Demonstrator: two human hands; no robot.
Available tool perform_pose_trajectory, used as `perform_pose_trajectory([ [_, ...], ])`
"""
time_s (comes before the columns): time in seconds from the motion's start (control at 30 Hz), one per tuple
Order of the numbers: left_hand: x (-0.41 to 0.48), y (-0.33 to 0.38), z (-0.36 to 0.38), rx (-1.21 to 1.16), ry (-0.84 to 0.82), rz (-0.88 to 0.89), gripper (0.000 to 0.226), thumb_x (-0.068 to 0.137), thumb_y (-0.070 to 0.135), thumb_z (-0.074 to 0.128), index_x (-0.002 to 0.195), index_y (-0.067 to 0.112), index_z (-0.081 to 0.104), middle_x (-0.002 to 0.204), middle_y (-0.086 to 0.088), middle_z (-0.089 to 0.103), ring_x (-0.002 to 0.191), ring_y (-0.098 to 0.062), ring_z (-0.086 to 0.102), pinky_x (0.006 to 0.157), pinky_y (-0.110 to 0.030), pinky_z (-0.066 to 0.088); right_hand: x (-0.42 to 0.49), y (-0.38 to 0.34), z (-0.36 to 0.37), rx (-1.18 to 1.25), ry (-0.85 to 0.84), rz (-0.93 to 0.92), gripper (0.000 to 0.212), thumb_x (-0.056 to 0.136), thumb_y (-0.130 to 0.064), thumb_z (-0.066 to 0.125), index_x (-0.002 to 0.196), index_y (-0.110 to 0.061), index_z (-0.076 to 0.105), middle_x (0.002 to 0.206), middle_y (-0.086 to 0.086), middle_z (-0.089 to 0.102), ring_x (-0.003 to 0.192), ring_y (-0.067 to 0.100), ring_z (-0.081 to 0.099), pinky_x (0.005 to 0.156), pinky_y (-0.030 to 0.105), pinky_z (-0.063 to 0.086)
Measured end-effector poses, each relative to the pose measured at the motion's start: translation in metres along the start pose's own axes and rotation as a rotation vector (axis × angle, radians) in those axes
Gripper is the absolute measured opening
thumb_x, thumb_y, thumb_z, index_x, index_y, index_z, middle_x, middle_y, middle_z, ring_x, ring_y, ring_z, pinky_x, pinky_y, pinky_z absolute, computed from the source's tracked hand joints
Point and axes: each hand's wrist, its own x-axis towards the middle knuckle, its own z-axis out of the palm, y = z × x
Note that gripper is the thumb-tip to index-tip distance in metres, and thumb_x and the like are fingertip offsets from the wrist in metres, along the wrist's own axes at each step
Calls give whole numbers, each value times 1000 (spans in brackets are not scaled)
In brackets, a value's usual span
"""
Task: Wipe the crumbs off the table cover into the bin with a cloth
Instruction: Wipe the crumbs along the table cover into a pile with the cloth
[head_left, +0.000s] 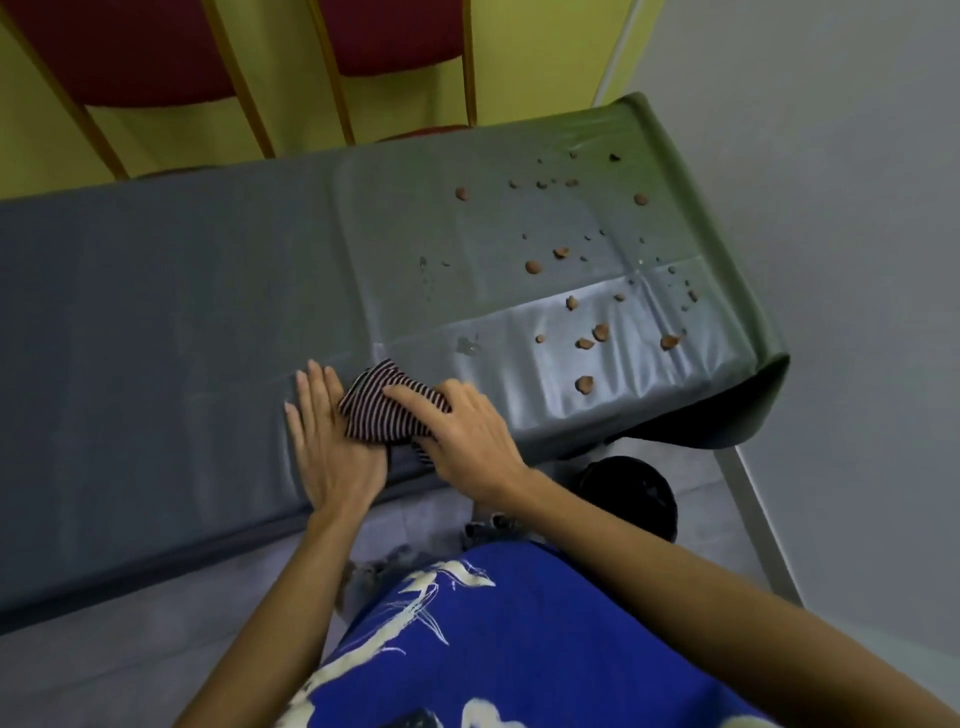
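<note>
A grey-green table cover (208, 291) spans the table. Several brown crumbs (584, 383) lie scattered over its right part. A striped black-and-white cloth (382, 410) lies bunched near the front edge of the cover. My right hand (467, 436) lies on the cloth with its fingers pressing down on it. My left hand (332, 441) rests flat on the cover, fingers spread, touching the cloth's left side. A dark round bin (639, 493) shows below the table's front right corner, partly hidden by my right forearm.
Two red chairs with wooden frames (249, 78) stand behind the table against a yellow wall. A white table leg (753, 519) runs down at the right. Grey floor lies to the right of the table. My blue patterned top fills the lower middle.
</note>
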Motion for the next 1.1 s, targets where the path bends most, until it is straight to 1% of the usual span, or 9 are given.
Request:
perform_pose_trajectory([
  [0.17, 2, 6, 1, 12, 48, -23, 59, 100, 28, 23, 153, 1, 22, 163, -11, 16, 152, -24, 8, 123, -45, 7, -1, 69, -31, 2, 47, 126, 68, 91, -19, 61, 151, -32, 32, 102, 11, 48, 87, 30, 47, 73, 47, 49],
  [0.27, 1, 8, -2, 34, 33, -38, 60, 101, 30, 21, 153, 1, 21, 164, -10, 14, 152, -23, 7, 123, -45, 6, -6, 95, -46, 179, 116, 359, 67, 95, -20, 60, 153, -32, 31, 109, 10, 48, 95, 28, 49, 84, 46, 51],
  [0.33, 2, 10, -3, 53, 25, -52, 61, 100, 32, 18, 154, 2, 19, 164, -10, 13, 152, -23, 6, 123, -45, 7, -8, 86, -51, 293, 187, 436, 67, 95, -20, 61, 154, -32, 30, 110, 7, 46, 94, 24, 50, 85, 40, 51],
  [0.43, 3, 13, -2, 83, 27, -68, 62, 100, 32, 18, 154, 3, 17, 164, -9, 12, 152, -22, 6, 123, -45, 8, -2, 46, -40, 347, 124, 256, 70, 94, -18, 62, 153, -34, 27, 113, 7, 45, 97, 24, 50, 85, 40, 52],
  [0.57, 0, 9, -1, 137, -4, -35, 70, 93, 35, 21, 155, 5, 11, 165, -10, 8, 153, -22, 0, 124, -44, 5, 12, 5, -14, 151, -69, -25, 72, 85, -11, 64, 149, -30, 37, 106, 14, 48, 91, 35, 48, 76, 50, 48],
  [0.73, 1, 9, 0, 107, 17, -52, 64, 96, 27, 23, 154, 2, 17, 163, -12, 13, 152, -26, 9, 123, -48, 10, 7, 44, -25, 104, -82, 21, 73, 87, -16, 62, 150, -35, 30, 103, 12, 46, 88, 31, 46, 74, 47, 49],
  [0.93, 4, 12, -5, 62, -14, -69, 62, 100, 32, 15, 154, 1, 18, 164, -10, 9, 152, -24, 6, 123, -45, 6, 15, 114, -48, 193, 110, 328, 67, 93, -23, 61, 152, -37, 31, 110, 12, 48, 91, 30, 52, 78, 47, 54],
  [1.0, 3, 15, -6, -6, -25, -81, 61, 100, 31, 18, 154, 2, 20, 164, -10, 8, 152, -24, 4, 124, -44, 4, 14, 107, -51, 264, 174, 396, 67, 93, -21, 63, 151, -36, 35, 108, 9, 47, 90, 28, 52, 78, 46, 54],
  [1.1, 15, 20, -10, -74, 68, -143, 54, 103, 24, 25, 153, 3, 22, 164, -12, 10, 152, -26, 6, 123, -45, 3, 20, 59, -41, 342, 185, 287, 70, 91, -20, 65, 152, -37, 34, 107, 5, 46, 90, 23, 51, 77, 41, 53],
])
